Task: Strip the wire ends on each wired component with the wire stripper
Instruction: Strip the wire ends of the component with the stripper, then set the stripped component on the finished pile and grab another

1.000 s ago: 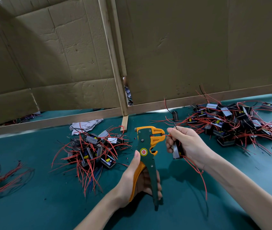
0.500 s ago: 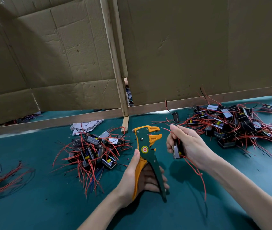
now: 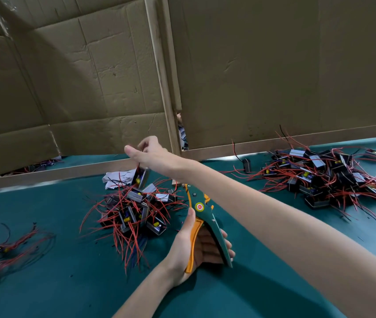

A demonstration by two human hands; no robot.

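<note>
Teal felt is covering the counter point(image 3: 67, 283) in the head view I am watching, with brown cardboard panels point(image 3: 274, 76) standing along its far edge.

The left hand point(image 3: 191, 246) is gripping the wire stripper point(image 3: 199, 207) low in the middle of the picture. The orange handle is lying against the palm and the green handle is sitting under the curled fingers, with the two handles spread apart. The tool's head is pointing away from me, and the right forearm is crossing over part of it.

The right hand point(image 3: 153, 154) is reaching across to the left, above the near pile point(image 3: 134, 210) of boxy parts with red wires. A component point(image 3: 141, 177) is hanging tilted right under that hand, with a red wire running up into the palm. The thumb is sticking out straight. I cannot tell whether the fingers are actually clamping the part.

A crumpled paper scrap point(image 3: 116, 177) is lying just behind the near pile. A second, larger pile point(image 3: 324, 177) is sitting well apart at the right, and one lone part point(image 3: 246, 165) is standing between the piles. A few wired bits point(image 3: 3, 251) are lying at the far left.
</note>
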